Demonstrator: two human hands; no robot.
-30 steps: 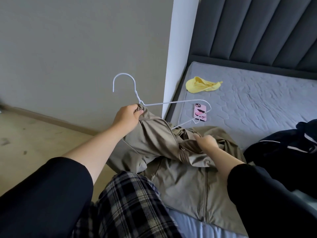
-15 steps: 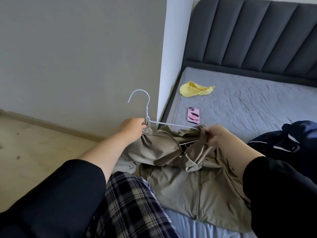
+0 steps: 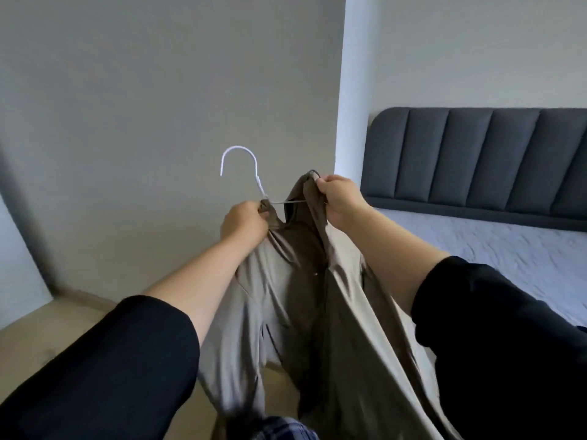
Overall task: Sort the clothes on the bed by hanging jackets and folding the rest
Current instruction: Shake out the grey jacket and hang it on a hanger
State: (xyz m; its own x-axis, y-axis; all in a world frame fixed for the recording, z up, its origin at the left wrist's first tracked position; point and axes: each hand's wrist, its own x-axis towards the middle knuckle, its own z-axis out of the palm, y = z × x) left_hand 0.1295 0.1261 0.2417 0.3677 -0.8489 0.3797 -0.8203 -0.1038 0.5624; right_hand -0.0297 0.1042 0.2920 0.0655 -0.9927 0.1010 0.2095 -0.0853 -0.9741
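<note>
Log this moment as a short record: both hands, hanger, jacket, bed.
left hand: grips hanger neck and jacket fabric
right hand: grips bunched jacket fabric, held higher
hanger: white, hook up, partly inside jacket
jacket: khaki, open, hanging in the air between hands
bed: to the right, grey mattress
headboard: dark, padded

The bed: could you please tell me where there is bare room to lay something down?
Bare mattress shows between the headboard and the right sleeve. The middle is crowded: the left hand and right hand grip the jacket and hanger there.
</note>
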